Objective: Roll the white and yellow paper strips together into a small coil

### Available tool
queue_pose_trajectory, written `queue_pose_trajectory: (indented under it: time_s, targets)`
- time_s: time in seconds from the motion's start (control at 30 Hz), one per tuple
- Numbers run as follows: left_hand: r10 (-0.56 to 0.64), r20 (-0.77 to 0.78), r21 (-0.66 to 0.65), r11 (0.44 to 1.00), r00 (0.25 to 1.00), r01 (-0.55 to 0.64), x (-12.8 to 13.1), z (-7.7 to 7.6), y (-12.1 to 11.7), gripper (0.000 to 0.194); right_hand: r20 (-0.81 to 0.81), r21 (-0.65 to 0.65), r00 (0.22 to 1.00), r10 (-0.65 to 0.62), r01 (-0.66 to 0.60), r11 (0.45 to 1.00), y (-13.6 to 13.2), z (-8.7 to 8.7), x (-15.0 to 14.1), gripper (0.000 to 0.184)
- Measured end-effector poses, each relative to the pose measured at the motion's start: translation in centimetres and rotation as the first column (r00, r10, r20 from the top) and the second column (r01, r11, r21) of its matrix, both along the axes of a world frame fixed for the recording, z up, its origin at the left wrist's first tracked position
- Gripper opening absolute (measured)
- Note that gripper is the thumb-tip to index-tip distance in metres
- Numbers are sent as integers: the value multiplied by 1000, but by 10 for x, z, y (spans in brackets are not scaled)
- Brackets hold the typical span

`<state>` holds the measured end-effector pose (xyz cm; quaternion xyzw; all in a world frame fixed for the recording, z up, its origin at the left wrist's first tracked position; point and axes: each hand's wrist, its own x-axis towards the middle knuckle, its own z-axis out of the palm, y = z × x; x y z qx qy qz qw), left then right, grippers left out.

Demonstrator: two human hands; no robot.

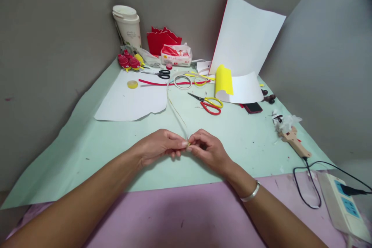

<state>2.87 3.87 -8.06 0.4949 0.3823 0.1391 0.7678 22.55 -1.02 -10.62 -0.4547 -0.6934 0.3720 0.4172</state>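
My left hand [162, 146] and my right hand [207, 149] meet low over the middle of the table. Both are closed in a pinch, fingertips almost touching. Between them is a small yellowish piece [188, 144], mostly covered by the fingers, so its kind cannot be made out. A thin pale strip [179, 114] rises from the fingertips and curves back toward a white tape roll [183, 82]. Beyond the right hand lie scissors [210, 104] with one yellow and one red handle, blades apart from both hands.
White paper [133, 100] lies at left, with a yellow tape roll [132, 84]. Black scissors [162, 74], a red strip [151, 82] and a tissue pack [176, 56] are farther back. Yellow crepe paper [223, 80] stands right. A glue gun [295, 142] is corded near a power strip [343, 205].
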Motion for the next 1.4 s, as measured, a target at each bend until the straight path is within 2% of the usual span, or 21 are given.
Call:
queue_pose_trajectory:
  time_s: [0.13, 0.33, 0.43, 0.63, 0.8, 0.93, 1.03, 1.23, 1.4]
  targets:
    - [-22, -2, -31, 999, 1000, 22, 0, 2, 1, 22, -14, -16, 999, 31, -31, 999, 0, 1, 0, 9]
    - [76, 7, -12, 997, 997, -76, 4, 4, -3, 23, 24, 126, 992, -124, 120, 985, -1, -4, -3, 10]
    - [87, -10, 4, 996, 996, -87, 5, 2, -4, 24, 37, 155, 990, -135, 128, 980, -1, -5, -3, 7]
    - [23, 36, -17, 1000, 999, -23, 1, -2, -1, 24, 35, 93, 995, -90, 86, 992, -2, 0, -3, 6]
    - [17, 39, -32, 999, 999, -15, 0, -2, -1, 25, -21, 7, 999, -32, 32, 999, -1, 0, -1, 8]
    - [-1, 35, -29, 1000, 999, 2, 1, -1, -1, 24, -27, -5, 1000, -10, 10, 1000, 0, -1, 0, 9]
    - [36, 19, -17, 999, 999, -36, 2, -2, -2, 24, 11, 40, 999, -41, 40, 998, -1, -1, -2, 7]
    - [131, 38, -21, 991, 991, -130, 6, -1, -4, 25, 59, 231, 982, -181, 163, 959, -3, -3, -6, 9]
    - [91, 11, -24, 996, 996, -91, 6, 1, -4, 26, 77, 222, 986, -148, 128, 967, -3, -1, -5, 5]
